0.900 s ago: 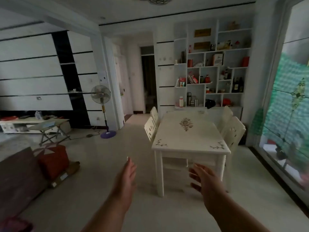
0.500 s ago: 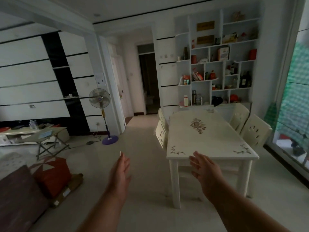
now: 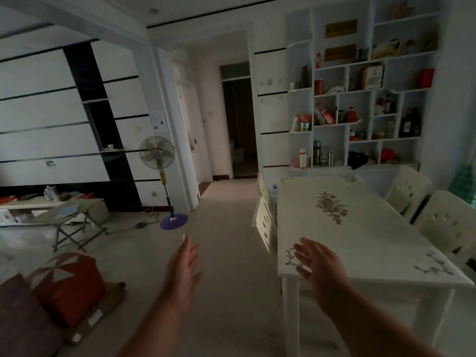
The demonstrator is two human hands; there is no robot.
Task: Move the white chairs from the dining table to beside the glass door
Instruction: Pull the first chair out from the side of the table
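Observation:
A white dining table [image 3: 381, 243] with flower patterns fills the right half of the view. Two white chairs are pushed in on its left side, the nearer chair [image 3: 265, 224] and a farther chair [image 3: 263, 185] behind it. Two more stand on its right, a near right chair [image 3: 449, 224] and a far right chair [image 3: 407, 189]. My left hand [image 3: 184, 265] is open over the floor, left of the table. My right hand [image 3: 320, 266] is open with fingers spread over the table's near left corner. Neither hand holds anything. Only a green strip of the glass door [image 3: 463, 184] shows at the right edge.
A standing fan [image 3: 158, 157] with a purple base and a cable stands on the floor at centre left. A folding table [image 3: 74, 210], a red cushion [image 3: 68, 280] and a sofa edge lie at the left. White shelves [image 3: 360, 104] full of bottles line the back wall.
The view has moved closer to the table and turned left; the glass door has slid almost out of frame. Both hands stay open and have risen toward the table's near left corner.

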